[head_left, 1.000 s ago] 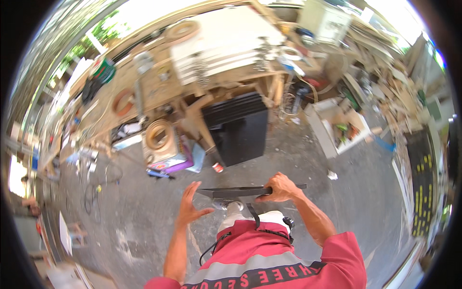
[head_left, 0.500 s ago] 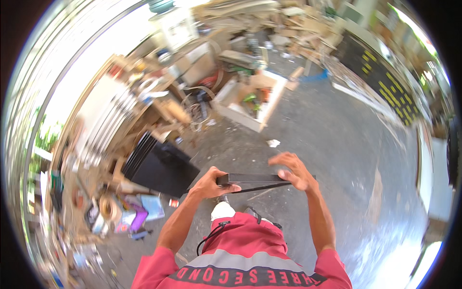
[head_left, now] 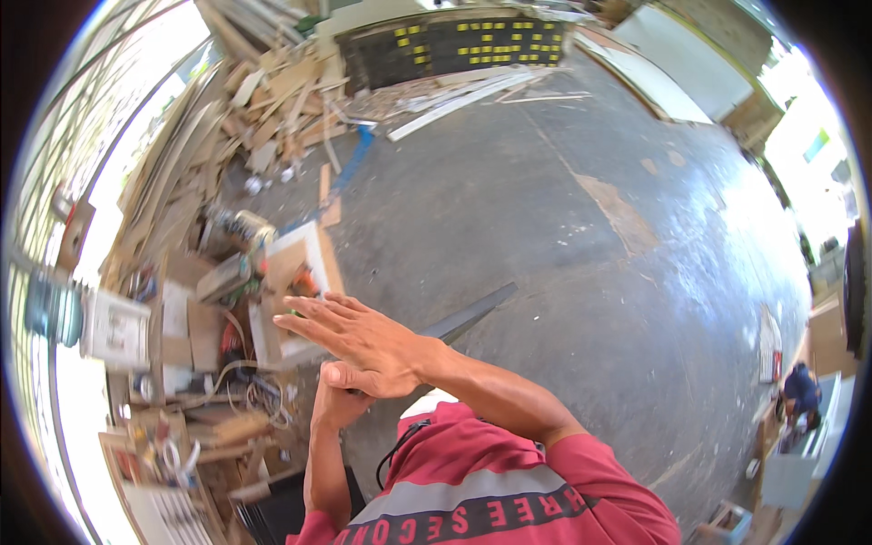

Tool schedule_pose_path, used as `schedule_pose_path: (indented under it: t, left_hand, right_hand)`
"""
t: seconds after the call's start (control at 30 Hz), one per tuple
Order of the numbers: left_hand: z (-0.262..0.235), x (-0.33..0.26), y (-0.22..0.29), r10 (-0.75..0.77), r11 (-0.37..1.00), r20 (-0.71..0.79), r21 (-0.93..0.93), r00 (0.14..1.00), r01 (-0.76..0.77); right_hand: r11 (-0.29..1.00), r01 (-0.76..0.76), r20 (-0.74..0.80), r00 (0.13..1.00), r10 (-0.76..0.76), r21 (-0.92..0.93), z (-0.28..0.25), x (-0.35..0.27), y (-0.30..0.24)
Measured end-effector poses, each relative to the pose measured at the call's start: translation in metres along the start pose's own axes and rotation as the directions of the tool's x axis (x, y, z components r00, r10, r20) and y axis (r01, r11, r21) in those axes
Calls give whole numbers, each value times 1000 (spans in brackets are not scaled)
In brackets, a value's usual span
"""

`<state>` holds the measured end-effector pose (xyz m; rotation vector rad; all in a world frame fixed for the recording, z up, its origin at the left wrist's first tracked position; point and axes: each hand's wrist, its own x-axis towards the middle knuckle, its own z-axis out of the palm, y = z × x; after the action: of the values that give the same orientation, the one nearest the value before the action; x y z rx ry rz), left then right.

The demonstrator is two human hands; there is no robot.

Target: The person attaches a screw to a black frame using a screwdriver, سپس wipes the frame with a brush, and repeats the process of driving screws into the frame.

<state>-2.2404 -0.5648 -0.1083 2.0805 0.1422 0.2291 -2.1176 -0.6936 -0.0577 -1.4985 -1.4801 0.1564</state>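
A long, thin dark strip (head_left: 477, 313) runs from in front of my chest out to the upper right over the concrete floor. My left hand (head_left: 338, 398) is closed in a fist at the strip's near end and seems to grip it, though the right hand partly covers that spot. My right hand (head_left: 363, 336) lies flat just above the left one, fingers stretched out and pointing left, holding nothing. I wear a red shirt with a grey band (head_left: 472, 495).
A white open box (head_left: 313, 250) with tools stands on the floor to the left, amid cables and clutter. Wood offcuts (head_left: 236, 136) pile up at upper left. A dark panel with yellow marks (head_left: 454, 45) leans at the back. Another person (head_left: 801, 389) crouches far right.
My view has swung round to another part of the floor. Earlier both hands held the strip by its ends; now the right hand has let go and is spread flat over the left.
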Motion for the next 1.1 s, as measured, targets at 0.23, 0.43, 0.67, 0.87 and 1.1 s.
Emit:
schedule_pose_path:
  t: [0.23, 0.43, 0.67, 0.87, 1.1]
  left_hand:
    - [0, 128, 9, 126, 990, 197, -81, 972, -112]
    - [-5, 236, 12, 226, 972, 285, -120, 932, -200]
    - [-25, 368, -9, 170, 967, 176, -218, 970, -130]
    - [9, 497, 21, 238, 882, -55, -405, 970, -239]
    - [38, 633, 10, 245, 816, -216, -480, 945, -321]
  right_hand:
    - [927, -227, -12, 972, 234, -297, -123, -19, 106]
    - [785, -574, -145, 819, 556, -234, -237, -99, 237]
    - [-154, -982, -452, -88, 887, -112, -327, -303, 439]
    - [69, -775, -439, -279, 854, 628, -433, -282, 516]
    - [889, -200, -671, 593, 445, 413, -637, 18, 523]
